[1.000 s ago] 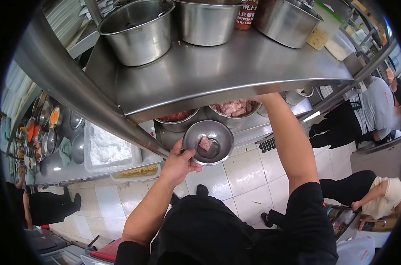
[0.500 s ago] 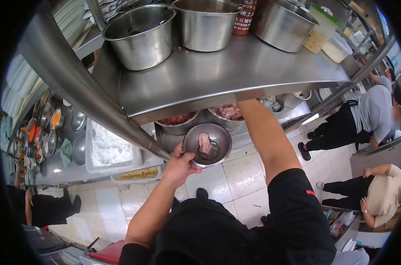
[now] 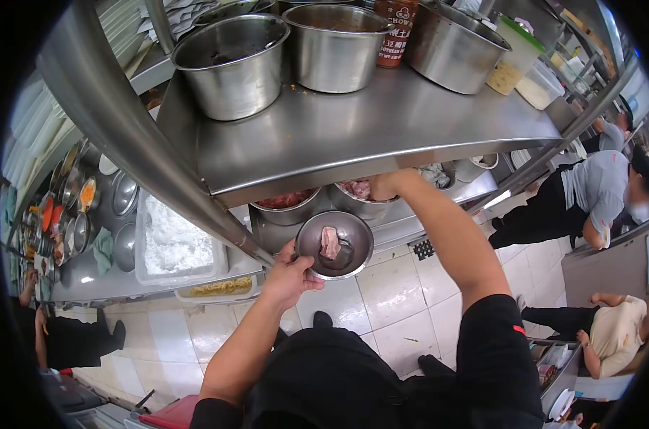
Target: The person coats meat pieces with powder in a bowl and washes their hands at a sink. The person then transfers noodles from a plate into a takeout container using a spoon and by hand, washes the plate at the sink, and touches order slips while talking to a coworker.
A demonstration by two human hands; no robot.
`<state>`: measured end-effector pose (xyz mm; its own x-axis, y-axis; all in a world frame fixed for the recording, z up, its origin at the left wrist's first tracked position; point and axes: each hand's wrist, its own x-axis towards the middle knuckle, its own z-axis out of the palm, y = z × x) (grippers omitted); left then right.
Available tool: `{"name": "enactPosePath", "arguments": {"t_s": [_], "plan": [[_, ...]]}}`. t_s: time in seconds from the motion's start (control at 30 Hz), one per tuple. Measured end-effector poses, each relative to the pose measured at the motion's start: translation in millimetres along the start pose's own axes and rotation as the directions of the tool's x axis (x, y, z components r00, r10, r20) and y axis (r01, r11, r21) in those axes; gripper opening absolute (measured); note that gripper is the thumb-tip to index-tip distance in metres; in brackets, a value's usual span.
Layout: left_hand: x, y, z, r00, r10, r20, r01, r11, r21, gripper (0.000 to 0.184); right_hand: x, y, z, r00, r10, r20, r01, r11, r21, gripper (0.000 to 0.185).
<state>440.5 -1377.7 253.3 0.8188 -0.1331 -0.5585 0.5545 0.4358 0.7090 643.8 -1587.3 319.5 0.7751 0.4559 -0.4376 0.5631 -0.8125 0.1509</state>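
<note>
My left hand (image 3: 288, 277) grips the rim of a small metal bowl (image 3: 310, 239), thumb on top and fingers beneath. Inside the bowl lies a piece of pale pink raw meat (image 3: 330, 243). My right hand (image 3: 386, 185) reaches under the shelf into a metal pot (image 3: 364, 210) of pink raw meat pieces (image 3: 356, 189); its fingers are hidden, so their hold cannot be made out. To the left of that pot stands another pot (image 3: 296, 214) holding darker red meat (image 3: 288, 199).
Overhead, a steel shelf (image 3: 381, 121) carries metal pots (image 3: 242, 89) and a red can (image 3: 394, 43). A post (image 3: 135, 129) slants down on my left, beside a tub of white powder (image 3: 180, 239). Other people (image 3: 600, 186) stand to the right and far left.
My right hand has come nearer and down a little, showing at the meat pot's edge where the shelf hid it before. My left hand still holds the bowl.
</note>
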Motion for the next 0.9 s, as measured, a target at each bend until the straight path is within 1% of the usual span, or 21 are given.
{"name": "enactPosePath", "arguments": {"t_s": [0.1,0.13,0.17,0.23,0.3,0.33,0.37,0.4,0.43,0.5,0.53,0.63,0.67,0.77,0.87,0.9], "plan": [[0.4,-0.5,3.9,0.999,-0.021,-0.024,0.021,1.000,0.004,0.054,3.7,11.1,11.0,0.999,0.047,-0.023,-0.044,0.993,0.108,0.055],[0.2,-1.2,3.7,1.000,-0.019,-0.023,0.019,1.000,0.013,0.054,-33.4,8.1,-29.3,0.997,0.040,-0.072,-0.035,0.997,0.069,0.047],[0.6,-1.1,3.3,1.000,-0.015,-0.019,0.016,1.000,0.021,0.055,-32.5,21.2,-25.5,0.979,0.047,-0.198,-0.021,0.991,0.131,0.045],[1.4,-2.3,5.7,1.000,-0.010,-0.023,0.011,0.999,0.036,0.056,-30.2,49.4,-19.6,0.897,0.079,-0.434,0.031,0.970,0.241,0.042],[1.5,-1.4,8.4,0.999,-0.003,-0.040,0.005,0.998,0.056,0.057,-37.3,46.6,-24.1,0.880,0.107,-0.463,0.081,0.926,0.368,0.041],[0.6,-0.2,10.7,0.999,0.010,-0.031,-0.008,0.998,0.063,0.057,-42.3,40.9,-28.4,0.871,0.121,-0.476,0.110,0.897,0.429,0.042],[-1.1,1.8,14.5,0.999,0.023,-0.024,-0.021,0.997,0.069,0.058,-45.3,32.2,-30.4,0.927,0.050,-0.372,0.169,0.830,0.532,0.041],[-2.8,4.0,17.1,0.999,0.036,-0.020,-0.034,0.997,0.073,0.059,-46.9,20.3,-31.7,0.962,-0.041,-0.271,0.210,0.747,0.631,0.040],[-4.9,6.4,19.3,0.999,0.047,-0.010,-0.046,0.997,0.068,0.059,-47.2,11.6,-29.4,0.974,-0.149,-0.171,0.226,0.649,0.727,0.039],[-8.5,10.8,21.8,0.998,0.068,0.007,-0.068,0.996,0.060,0.060,-16.8,11.5,4.4,0.938,-0.161,-0.307,0.301,0.816,0.493,0.035],[-3.8,8.4,19.6,0.998,0.063,0.003,-0.063,0.993,0.102,0.061,-6.5,11.4,7.1,0.907,-0.176,-0.382,0.320,0.880,0.352,0.033],[1.8,-2.3,15.1,0.993,0.121,-0.008,-0.120,0.990,0.070,0.061,12.8,1.3,10.1,0.958,-0.257,-0.128,0.286,0.888,0.360,0.031],[2.8,-4.2,12.8,0.992,0.127,-0.008,-0.126,0.990,0.062,0.062,17.1,-0.6,9.8,0.949,-0.241,-0.203,0.287,0.926,0.245,0.029],[3.3,-6.4,9.1,0.991,0.136,-0.007,-0.135,0.989,0.053,0.062,4.5,-5.4,-0.5,0.961,-0.076,-0.266,0.152,0.948,0.280,0.032],[2.2,-4.1,7.0,0.989,0.146,-0.020,-0.144,0.987,0.077,0.062,0.7,18.1,12.6,0.857,-0.038,-0.514,0.214,0.934,0.288,0.034],[3.0,-6.3,5.6,0.987,0.159,-0.022,-0.157,0.985,0.078,0.063,-6.7,29.2,9.5,0.829,0.015,-0.558,0.173,0.944,0.282,0.036]]}}
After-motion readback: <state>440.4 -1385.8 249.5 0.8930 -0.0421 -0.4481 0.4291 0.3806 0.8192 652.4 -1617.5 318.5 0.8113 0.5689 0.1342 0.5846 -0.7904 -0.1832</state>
